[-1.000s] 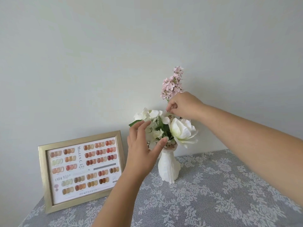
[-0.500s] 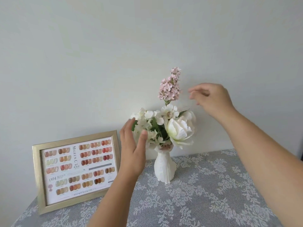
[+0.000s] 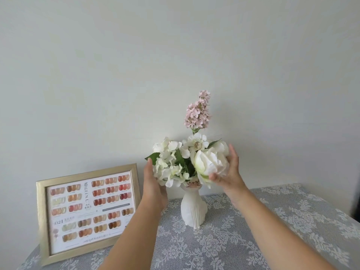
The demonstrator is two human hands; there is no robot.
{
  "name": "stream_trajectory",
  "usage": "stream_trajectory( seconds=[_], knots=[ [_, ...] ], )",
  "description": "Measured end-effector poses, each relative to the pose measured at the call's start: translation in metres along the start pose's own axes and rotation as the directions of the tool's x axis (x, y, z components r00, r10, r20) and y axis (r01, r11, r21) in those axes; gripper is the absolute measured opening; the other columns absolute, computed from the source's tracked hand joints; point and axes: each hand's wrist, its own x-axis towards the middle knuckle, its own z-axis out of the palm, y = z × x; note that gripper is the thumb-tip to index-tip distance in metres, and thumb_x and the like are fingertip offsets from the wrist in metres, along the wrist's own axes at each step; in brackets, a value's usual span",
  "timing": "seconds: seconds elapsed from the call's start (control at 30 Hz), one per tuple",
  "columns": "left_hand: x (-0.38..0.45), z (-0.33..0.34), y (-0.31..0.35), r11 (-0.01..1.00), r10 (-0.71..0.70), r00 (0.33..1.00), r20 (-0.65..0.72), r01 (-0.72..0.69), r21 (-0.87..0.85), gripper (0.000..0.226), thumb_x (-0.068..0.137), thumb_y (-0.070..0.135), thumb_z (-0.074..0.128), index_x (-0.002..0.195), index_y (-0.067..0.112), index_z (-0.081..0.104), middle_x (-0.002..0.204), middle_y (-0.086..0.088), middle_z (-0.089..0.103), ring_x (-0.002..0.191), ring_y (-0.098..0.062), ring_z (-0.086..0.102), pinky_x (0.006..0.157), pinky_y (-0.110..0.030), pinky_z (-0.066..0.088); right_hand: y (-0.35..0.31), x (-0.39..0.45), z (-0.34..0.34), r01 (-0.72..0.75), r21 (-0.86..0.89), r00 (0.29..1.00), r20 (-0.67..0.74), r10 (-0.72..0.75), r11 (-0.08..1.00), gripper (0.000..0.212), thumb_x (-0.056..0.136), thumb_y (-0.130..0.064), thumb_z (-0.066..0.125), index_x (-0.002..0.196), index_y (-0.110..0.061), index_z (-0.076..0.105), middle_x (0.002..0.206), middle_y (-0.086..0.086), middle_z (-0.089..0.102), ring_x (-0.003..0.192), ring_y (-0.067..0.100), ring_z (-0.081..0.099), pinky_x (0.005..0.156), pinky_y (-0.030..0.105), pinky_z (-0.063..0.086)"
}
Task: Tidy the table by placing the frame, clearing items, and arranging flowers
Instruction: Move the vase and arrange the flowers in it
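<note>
A white cat-shaped vase (image 3: 193,207) stands on the lace-covered table (image 3: 272,227) and holds a bunch of white flowers (image 3: 175,162) and a tall pink sprig (image 3: 197,112). My left hand (image 3: 153,184) lies flat against the left side of the white blossoms, fingers straight. My right hand (image 3: 229,172) cups the big white rose (image 3: 209,162) from the right, fingers up behind it and thumb under it. A gold picture frame (image 3: 87,211) with a nail-colour chart leans upright against the wall at the left.
A plain pale wall (image 3: 175,55) rises right behind the vase and frame. The table's right edge (image 3: 346,217) falls off beside a dark strip at the far right.
My right hand came down from beside the pink sprig and now cups the white rose. My left hand shifted slightly and lies flat against the left blossoms.
</note>
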Motion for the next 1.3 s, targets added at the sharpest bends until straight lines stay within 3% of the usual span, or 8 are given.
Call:
stream_trajectory(
  seconds=[0.23,0.53,0.67,0.83,0.97,1.1,1.23,1.3],
  knots=[
    [0.009,-0.002,0.009,1.0,-0.009,0.983,0.181,0.007,0.01,0.049,0.088,0.055,0.052,0.116,0.021,0.073,0.115,-0.008,0.074,0.106,-0.026,0.071,0.075,-0.034,0.058,-0.001,0.01,0.016,0.068,-0.165,0.998,0.011,-0.067,0.984,0.117,0.042,-0.07,0.082,0.139,-0.055,0.018,0.159,-0.01,0.007,0.13,-0.012,0.017,0.112,0.038,0.018],
    [0.002,0.022,0.013,0.998,0.014,0.963,0.268,0.002,-0.06,0.072,0.081,0.033,0.06,0.148,0.014,0.04,0.144,-0.025,0.052,0.132,-0.045,0.05,0.112,-0.063,0.034,-0.001,0.037,0.03,0.156,-0.137,0.987,0.052,-0.15,0.978,0.11,0.042,-0.054,0.093,0.137,-0.041,0.039,0.146,0.016,0.034,0.135,0.028,0.039,0.108,0.056,0.035],
    [0.007,0.024,0.02,0.999,0.03,0.968,0.249,-0.018,-0.049,0.076,0.081,0.034,0.061,0.149,0.01,0.037,0.142,-0.027,0.051,0.131,-0.045,0.05,0.099,-0.053,0.042,-0.015,0.05,0.03,0.218,-0.258,0.974,0.112,-0.195,0.941,0.111,0.043,-0.056,0.092,0.137,-0.051,0.034,0.146,0.006,0.035,0.136,0.023,0.038,0.109,0.054,0.035],
    [0.01,0.014,0.019,0.981,0.072,0.982,0.175,-0.101,0.164,0.072,0.071,0.05,0.066,0.134,0.026,0.042,0.103,-0.004,0.071,0.091,-0.025,0.07,0.073,-0.039,0.055,-0.018,0.049,0.019,0.181,-0.227,0.975,0.17,-0.144,0.957,0.108,0.042,-0.054,0.092,0.136,-0.05,0.038,0.146,0.004,0.038,0.134,0.021,0.041,0.109,0.046,0.038],
    [0.01,0.01,0.008,0.965,0.055,0.986,0.157,-0.092,0.244,0.066,0.067,0.057,0.067,0.128,0.052,0.043,0.121,0.002,0.067,0.1,-0.02,0.072,0.088,-0.046,0.056,-0.012,0.04,0.01,0.021,0.013,0.98,0.197,-0.024,1.0,0.122,0.036,-0.042,0.097,0.14,-0.016,0.037,0.137,0.017,0.051,0.121,0.035,0.055,0.092,0.049,0.052],
    [0.004,0.015,0.008,0.954,0.044,0.979,0.197,-0.1,0.283,0.044,0.074,0.059,0.061,0.116,0.052,0.051,0.125,0.004,0.068,0.104,-0.015,0.072,0.084,-0.041,0.057,-0.017,0.041,0.003,0.004,0.005,0.983,0.184,-0.005,1.0,0.119,0.034,-0.045,0.096,0.137,-0.025,0.039,0.136,0.003,0.049,0.114,0.016,0.06,0.088,0.034,0.054],
    [0.001,0.013,0.011,0.986,0.059,0.992,0.115,-0.076,0.15,0.075,0.075,0.069,0.055,0.139,0.03,0.049,0.136,-0.007,0.062,0.122,-0.03,0.061,0.104,-0.055,0.048,-0.019,0.04,-0.002,-0.017,-0.017,0.986,0.166,0.02,1.0,0.12,0.032,-0.057,0.092,0.137,-0.038,0.036,0.15,0.003,0.034,0.134,0.022,0.043,0.107,0.044,0.041],
    [-0.001,0.006,0.012,0.997,0.08,0.996,0.037,-0.081,0.019,0.051,0.087,0.066,0.05,0.128,0.036,0.057,0.123,-0.004,0.071,0.113,-0.028,0.068,0.095,-0.049,0.053,-0.017,0.037,-0.006,-0.028,0.012,0.994,0.104,0.026,1.0,0.124,0.027,-0.067,0.088,0.136,-0.044,0.034,0.157,0.0,0.024,0.143,0.019,0.025,0.114,0.05,0.028]
  ],
)
